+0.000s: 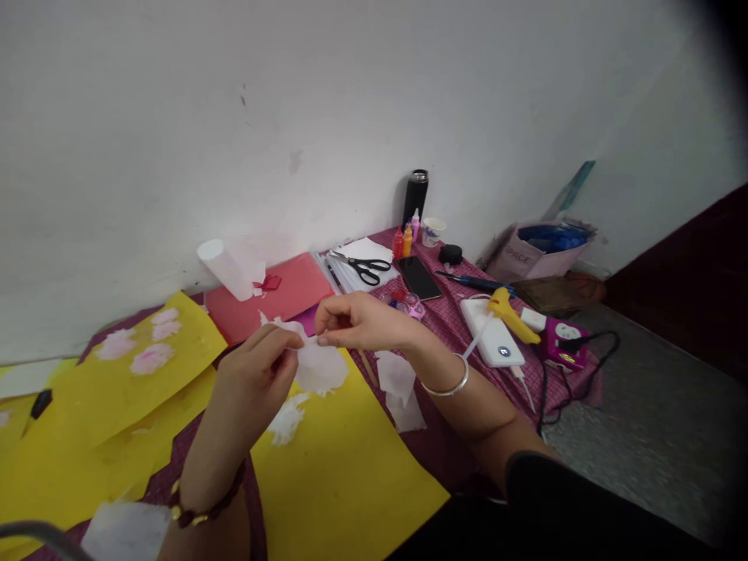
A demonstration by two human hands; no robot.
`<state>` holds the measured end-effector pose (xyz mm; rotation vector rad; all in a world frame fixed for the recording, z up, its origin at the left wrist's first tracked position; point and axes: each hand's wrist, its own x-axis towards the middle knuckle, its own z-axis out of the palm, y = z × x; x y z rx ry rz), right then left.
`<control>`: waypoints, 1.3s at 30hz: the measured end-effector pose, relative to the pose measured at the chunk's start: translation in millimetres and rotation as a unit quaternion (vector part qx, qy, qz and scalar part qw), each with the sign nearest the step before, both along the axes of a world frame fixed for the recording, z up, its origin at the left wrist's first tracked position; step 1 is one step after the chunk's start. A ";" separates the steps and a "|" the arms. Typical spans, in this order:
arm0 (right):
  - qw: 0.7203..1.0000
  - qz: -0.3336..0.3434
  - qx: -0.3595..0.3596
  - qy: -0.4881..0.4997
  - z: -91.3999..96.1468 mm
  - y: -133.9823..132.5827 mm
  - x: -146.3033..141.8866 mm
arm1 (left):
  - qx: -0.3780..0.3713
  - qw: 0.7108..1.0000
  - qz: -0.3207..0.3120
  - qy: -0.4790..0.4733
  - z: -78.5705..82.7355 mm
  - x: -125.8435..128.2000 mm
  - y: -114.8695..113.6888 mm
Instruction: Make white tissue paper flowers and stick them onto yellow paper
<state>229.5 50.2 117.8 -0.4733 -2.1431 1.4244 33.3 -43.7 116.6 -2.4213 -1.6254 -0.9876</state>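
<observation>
Between my two hands hangs a thin piece of white tissue paper, its edge pinched from both sides. My left hand grips it with thumb and forefinger. Just to the right, my right hand pinches the same edge, fingertips close to the left ones. Below lies a yellow sheet bearing a ragged white paper clump. Loose white paper pieces rest to the right of the sheet, partly overlapping.
At left, yellow sheets carry pinkish paper blossoms. Behind my hands are a red folder, a white roll and black-handled scissors. Rightward lie a phone, paint bottles, a yellow glue gun and a power bank.
</observation>
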 end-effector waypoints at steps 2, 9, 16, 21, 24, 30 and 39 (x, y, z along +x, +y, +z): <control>1.000 0.002 -0.010 0.002 -1.3 0.5 -1.0 | -0.003 1.000 0.003 -0.003 -0.1 -0.3 -0.6; 0.994 -0.003 -0.103 0.045 -4.9 0.2 -7.9 | 0.011 0.998 0.043 -0.036 -1.0 2.0 -0.3; 0.951 0.047 -0.286 0.104 -15.4 -3.1 -24.1 | 0.028 0.996 0.049 -0.063 -0.4 4.3 -0.3; 0.931 0.063 -0.337 0.126 -19.3 -2.9 -26.7 | 0.036 0.998 0.005 -0.044 -0.1 1.3 -0.2; 0.927 0.061 -0.348 0.127 -19.2 -2.9 -27.0 | 0.025 0.999 -0.039 -0.019 2.6 0.0 -1.3; 0.928 0.027 -0.355 0.115 -12.9 -2.3 -26.6 | 0.033 0.996 -0.044 -0.077 4.5 -2.6 -6.8; 0.991 0.034 -0.116 0.065 -5.7 -5.8 -13.5 | -0.014 0.994 -0.055 -0.092 8.2 2.4 -1.2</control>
